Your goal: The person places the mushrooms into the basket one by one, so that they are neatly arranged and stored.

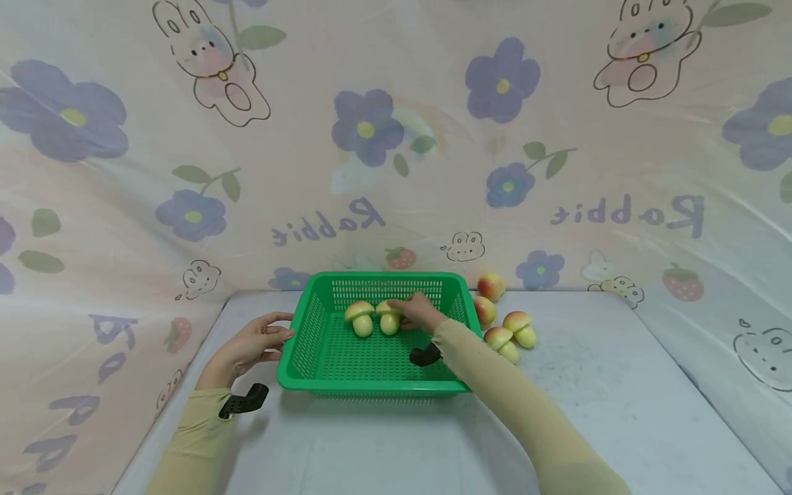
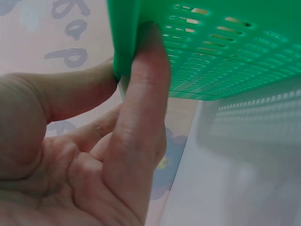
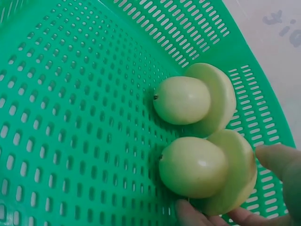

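Note:
A green plastic basket (image 1: pixel 371 386) with slotted walls stands on the table. My left hand (image 1: pixel 247 348) grips its left rim; in the left wrist view the thumb and a finger (image 2: pixel 143 99) pinch the rim from either side. Inside the basket, my right hand (image 1: pixel 423 313) holds the cap of a yellow-green toy mushroom (image 1: pixel 389 324) between thumb and fingers. Close beside it lies a second toy mushroom (image 1: pixel 362 325). In the right wrist view, the held mushroom (image 3: pixel 193 167) lies on its side, its stem pointing away from the hand.
Outside the basket's right side are two more toy mushrooms (image 1: pixel 524 335) (image 1: pixel 509 352) and two red-and-yellow round fruits (image 1: pixel 491 286) (image 1: pixel 483 313). A patterned cloth (image 1: pixel 421 192) hangs behind the white table (image 1: pixel 594 385). Black wrist mounts (image 1: pixel 244 402) stick out from both sleeves.

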Motion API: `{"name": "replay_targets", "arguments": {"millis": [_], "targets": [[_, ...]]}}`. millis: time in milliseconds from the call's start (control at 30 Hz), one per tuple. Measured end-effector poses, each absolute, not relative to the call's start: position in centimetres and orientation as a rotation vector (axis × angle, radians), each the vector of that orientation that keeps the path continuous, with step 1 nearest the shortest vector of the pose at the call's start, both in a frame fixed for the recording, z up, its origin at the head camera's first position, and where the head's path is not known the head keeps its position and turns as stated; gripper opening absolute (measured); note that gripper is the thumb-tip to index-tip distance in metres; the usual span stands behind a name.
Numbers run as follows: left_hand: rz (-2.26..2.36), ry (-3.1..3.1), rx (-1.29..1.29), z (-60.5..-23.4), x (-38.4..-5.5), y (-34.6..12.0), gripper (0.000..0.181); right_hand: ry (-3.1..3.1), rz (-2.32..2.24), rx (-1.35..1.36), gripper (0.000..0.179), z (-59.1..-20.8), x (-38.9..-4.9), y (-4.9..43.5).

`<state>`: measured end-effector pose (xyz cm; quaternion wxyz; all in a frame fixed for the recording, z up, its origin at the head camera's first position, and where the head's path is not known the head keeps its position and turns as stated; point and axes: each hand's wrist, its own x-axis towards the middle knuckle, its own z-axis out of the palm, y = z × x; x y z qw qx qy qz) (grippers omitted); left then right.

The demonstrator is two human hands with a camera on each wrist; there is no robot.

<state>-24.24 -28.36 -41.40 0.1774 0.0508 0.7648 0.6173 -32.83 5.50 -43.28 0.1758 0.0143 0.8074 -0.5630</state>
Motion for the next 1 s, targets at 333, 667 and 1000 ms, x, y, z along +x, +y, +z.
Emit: {"name": "replay_targets", "arguments": {"millis": [333, 667, 1000], "targets": [[1.744, 2.173, 0.115, -41.6, -24.3, -28.3, 0.057, 2.263, -1.609, 0.037, 0.046, -43.2, -32.6, 5.8], [1.744, 2.174, 0.12, -41.5, -24.3, -28.4, 0.058, 2.152, -1.63, 0.124, 0.067, -41.6, -32.4, 6.7], [1.742, 2.166, 0.137, -41.1, -24.2, -28.4, 0.057, 2.085, -1.665, 0.051, 0.065, -40.4, -32.8, 9.0]]}}
